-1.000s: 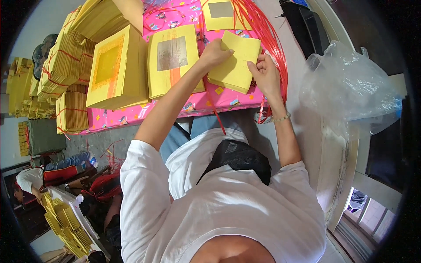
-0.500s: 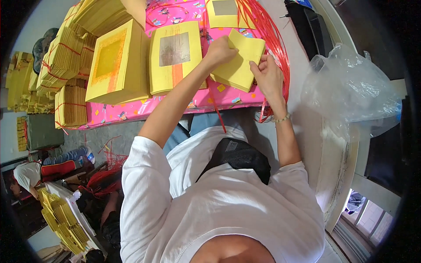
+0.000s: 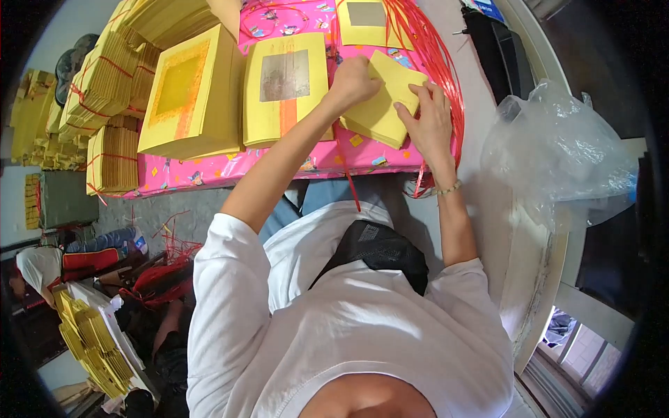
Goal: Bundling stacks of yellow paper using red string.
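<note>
A small stack of folded yellow paper (image 3: 378, 110) lies tilted at the near right part of the pink-covered table. My left hand (image 3: 356, 82) is closed at its upper left edge, the fingertips partly hidden. Against the right edge rests my right hand (image 3: 431, 120), its thumb and bent fingers apart and touching the paper. Just left of the stack sits a pile of yellow paper (image 3: 319, 59) with a silvery square and an orange stripe. A taller yellow pile (image 3: 221, 97) with a gold square stands further left.
Red plastic strands (image 3: 446, 70) hang over the table's right side. Tied yellow bundles (image 3: 97, 83) crowd the left. A clear plastic bag (image 3: 557, 150) is at the right. Another person (image 3: 42, 268) is beside more yellow paper (image 3: 87, 334) at lower left. The cover (image 3: 251, 167) is patterned pink.
My right fingers have gone from a pinch at the paper's right edge to a wider spread along it. The top of the folded paper lies flatter. My left hand stays at its edge.
</note>
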Demonstrator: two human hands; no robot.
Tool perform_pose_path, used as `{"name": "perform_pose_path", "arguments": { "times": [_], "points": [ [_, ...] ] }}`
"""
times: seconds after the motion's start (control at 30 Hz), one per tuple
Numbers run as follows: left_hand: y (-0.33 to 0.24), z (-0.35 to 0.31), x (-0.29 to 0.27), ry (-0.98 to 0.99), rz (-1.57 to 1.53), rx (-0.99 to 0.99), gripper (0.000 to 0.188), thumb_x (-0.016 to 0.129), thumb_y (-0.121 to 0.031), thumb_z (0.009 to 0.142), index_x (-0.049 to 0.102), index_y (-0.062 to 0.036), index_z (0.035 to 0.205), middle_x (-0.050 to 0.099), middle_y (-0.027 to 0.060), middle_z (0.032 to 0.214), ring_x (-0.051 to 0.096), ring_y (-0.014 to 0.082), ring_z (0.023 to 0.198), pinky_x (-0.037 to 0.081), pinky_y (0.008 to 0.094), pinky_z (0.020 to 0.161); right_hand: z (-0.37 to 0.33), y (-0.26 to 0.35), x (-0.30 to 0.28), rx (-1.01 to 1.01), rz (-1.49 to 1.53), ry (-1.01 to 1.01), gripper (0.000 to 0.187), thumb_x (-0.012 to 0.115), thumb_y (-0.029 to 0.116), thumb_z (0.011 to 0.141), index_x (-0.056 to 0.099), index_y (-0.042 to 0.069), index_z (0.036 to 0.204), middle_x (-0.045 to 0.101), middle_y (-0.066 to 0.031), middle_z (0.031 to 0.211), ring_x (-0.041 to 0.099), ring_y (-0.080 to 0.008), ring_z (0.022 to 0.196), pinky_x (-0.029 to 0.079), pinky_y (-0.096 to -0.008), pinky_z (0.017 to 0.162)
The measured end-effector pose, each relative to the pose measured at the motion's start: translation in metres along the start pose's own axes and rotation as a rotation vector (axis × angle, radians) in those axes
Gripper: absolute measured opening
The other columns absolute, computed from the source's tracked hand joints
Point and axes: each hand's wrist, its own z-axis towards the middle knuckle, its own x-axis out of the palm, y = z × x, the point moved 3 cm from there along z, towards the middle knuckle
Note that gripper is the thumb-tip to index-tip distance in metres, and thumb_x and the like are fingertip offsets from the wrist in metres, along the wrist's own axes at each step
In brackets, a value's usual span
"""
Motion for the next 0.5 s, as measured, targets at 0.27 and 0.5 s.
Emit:
{"name": "perform_pose_path", "arguments": {
  "times": [0.27,0.5],
  "points": [
    [0.018,-0.066,-0.084,-0.044,-0.095,0.209,0.040,0.066,-0.019,0.079,0.058,-0.0017,0.114,0.062,0.0173,0.095,0.062,0.0300,0.090,0.049,0.0405,0.081,0.007,0.004,-0.007,-0.058,-0.017,-0.017,0.045,0.072,0.025,0.076,0.057,0.002,0.112,0.049,-0.0182,0.114,0.046,-0.0355,0.107,0.039,-0.0438,0.093],
    [0.057,-0.139,-0.115,-0.067,0.101,0.204,0.047,0.073,-0.016,0.072,0.058,-0.0058,0.115,0.057,0.0154,0.108,0.052,0.0332,0.104,0.042,0.0402,0.092,0.022,0.055,-0.038,-0.156,0.155,-0.114,0.036,0.070,0.020,0.079,0.060,0.005,0.110,0.052,-0.0143,0.115,0.048,-0.0326,0.110,0.041,-0.0421,0.092]
  ]
}}
